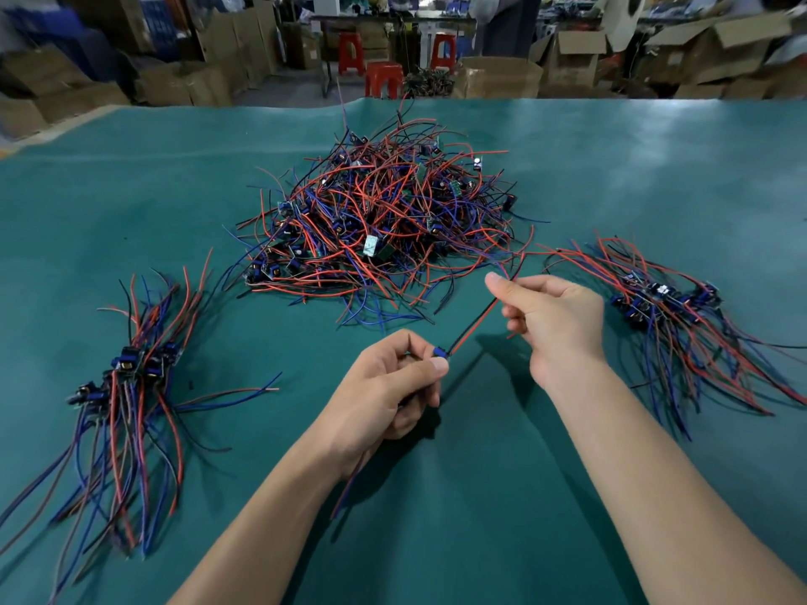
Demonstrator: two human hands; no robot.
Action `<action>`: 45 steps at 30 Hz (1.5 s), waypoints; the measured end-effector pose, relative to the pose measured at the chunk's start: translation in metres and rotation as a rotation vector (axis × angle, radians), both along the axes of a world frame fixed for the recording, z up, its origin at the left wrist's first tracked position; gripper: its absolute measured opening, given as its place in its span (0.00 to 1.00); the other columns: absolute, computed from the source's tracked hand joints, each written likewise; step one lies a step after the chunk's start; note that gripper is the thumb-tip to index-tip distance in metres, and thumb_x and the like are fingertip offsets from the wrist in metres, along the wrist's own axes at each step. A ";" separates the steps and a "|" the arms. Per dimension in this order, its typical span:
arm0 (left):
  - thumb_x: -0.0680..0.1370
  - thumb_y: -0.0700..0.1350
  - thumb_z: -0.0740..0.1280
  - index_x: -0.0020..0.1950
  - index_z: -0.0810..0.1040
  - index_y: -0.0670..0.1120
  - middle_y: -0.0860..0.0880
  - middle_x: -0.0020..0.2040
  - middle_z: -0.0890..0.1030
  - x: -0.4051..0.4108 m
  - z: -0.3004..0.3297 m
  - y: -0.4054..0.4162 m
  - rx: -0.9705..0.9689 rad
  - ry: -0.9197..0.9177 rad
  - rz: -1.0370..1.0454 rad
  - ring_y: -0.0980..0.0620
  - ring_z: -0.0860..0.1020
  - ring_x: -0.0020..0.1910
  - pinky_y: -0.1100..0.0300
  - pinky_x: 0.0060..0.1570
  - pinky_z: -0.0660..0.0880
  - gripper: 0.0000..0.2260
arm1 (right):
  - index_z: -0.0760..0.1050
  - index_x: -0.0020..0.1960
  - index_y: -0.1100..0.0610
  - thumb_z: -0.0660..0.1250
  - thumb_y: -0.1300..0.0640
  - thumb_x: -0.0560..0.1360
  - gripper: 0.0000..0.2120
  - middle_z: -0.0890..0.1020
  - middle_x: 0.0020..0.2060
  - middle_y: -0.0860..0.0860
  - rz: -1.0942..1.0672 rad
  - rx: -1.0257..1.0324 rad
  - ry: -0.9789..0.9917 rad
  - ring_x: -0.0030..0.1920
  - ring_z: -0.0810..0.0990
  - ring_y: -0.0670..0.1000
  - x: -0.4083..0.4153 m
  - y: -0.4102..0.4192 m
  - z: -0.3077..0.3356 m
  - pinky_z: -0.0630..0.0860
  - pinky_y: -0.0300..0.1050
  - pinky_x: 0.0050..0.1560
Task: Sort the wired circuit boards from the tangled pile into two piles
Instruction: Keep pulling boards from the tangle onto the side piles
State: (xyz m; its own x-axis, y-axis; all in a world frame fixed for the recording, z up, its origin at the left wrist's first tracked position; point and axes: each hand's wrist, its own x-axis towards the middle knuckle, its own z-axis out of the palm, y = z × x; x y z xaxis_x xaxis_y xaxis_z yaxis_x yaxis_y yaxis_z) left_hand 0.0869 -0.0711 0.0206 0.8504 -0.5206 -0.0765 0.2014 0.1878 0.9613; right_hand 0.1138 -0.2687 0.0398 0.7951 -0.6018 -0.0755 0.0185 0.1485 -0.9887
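While left hand (393, 386) pinches board (439, 352), right hand (550, 316) pinches its wires (474, 325); bare mat (436, 539) below

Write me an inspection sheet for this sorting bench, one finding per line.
Surface: green mat over the table, bare between the piles.
Job's things: tangled pile at centre; left sorted pile; right sorted pile; one wired board held above the mat.
Clutter: nothing seen on the mat.
Hands: left hand pinches the board; right hand pinches its red and black wires, drawn taut.
Cables: red, blue and black leads on every board.
Surroundings: cardboard boxes and red stools behind the table.
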 end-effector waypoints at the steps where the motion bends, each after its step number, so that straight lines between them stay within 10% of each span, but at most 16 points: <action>1: 0.80 0.39 0.65 0.47 0.70 0.44 0.44 0.32 0.74 0.000 0.000 0.000 0.009 -0.009 -0.006 0.55 0.59 0.21 0.60 0.24 0.48 0.05 | 0.79 0.33 0.56 0.84 0.58 0.65 0.13 0.78 0.24 0.48 -0.047 -0.075 -0.021 0.26 0.74 0.47 0.002 -0.003 -0.001 0.73 0.41 0.29; 8: 0.75 0.42 0.70 0.47 0.71 0.44 0.43 0.33 0.74 0.001 -0.002 -0.001 0.014 -0.034 -0.050 0.54 0.57 0.21 0.63 0.22 0.48 0.08 | 0.80 0.36 0.56 0.77 0.50 0.72 0.13 0.78 0.32 0.46 -0.338 -0.946 -0.213 0.32 0.74 0.50 0.000 -0.017 -0.006 0.68 0.44 0.39; 18: 0.76 0.45 0.70 0.48 0.72 0.45 0.43 0.34 0.76 0.002 -0.006 0.001 0.054 -0.079 -0.102 0.55 0.60 0.21 0.67 0.21 0.55 0.08 | 0.70 0.28 0.58 0.75 0.58 0.73 0.19 0.72 0.21 0.50 -0.223 0.049 -0.003 0.17 0.64 0.48 0.008 -0.022 -0.005 0.58 0.36 0.23; 24: 0.82 0.35 0.63 0.52 0.69 0.41 0.43 0.41 0.82 0.004 -0.007 -0.002 -0.016 -0.053 0.136 0.53 0.73 0.25 0.67 0.22 0.65 0.03 | 0.80 0.37 0.62 0.64 0.42 0.82 0.26 0.80 0.26 0.52 -0.069 0.265 0.014 0.21 0.73 0.46 0.004 -0.023 0.003 0.68 0.36 0.23; 32: 0.81 0.34 0.64 0.54 0.73 0.36 0.43 0.41 0.85 0.011 -0.010 0.002 -0.054 -0.043 0.284 0.52 0.81 0.34 0.66 0.31 0.74 0.04 | 0.86 0.44 0.55 0.75 0.51 0.74 0.07 0.85 0.36 0.53 0.771 -0.180 0.048 0.35 0.81 0.48 -0.014 0.034 0.000 0.74 0.39 0.31; 45: 0.81 0.42 0.67 0.39 0.83 0.48 0.44 0.30 0.79 0.002 -0.003 0.005 0.125 -0.127 0.136 0.51 0.76 0.22 0.65 0.20 0.67 0.12 | 0.86 0.44 0.56 0.82 0.59 0.63 0.10 0.85 0.36 0.52 0.799 -0.246 -0.062 0.38 0.80 0.47 -0.022 0.028 0.009 0.78 0.38 0.43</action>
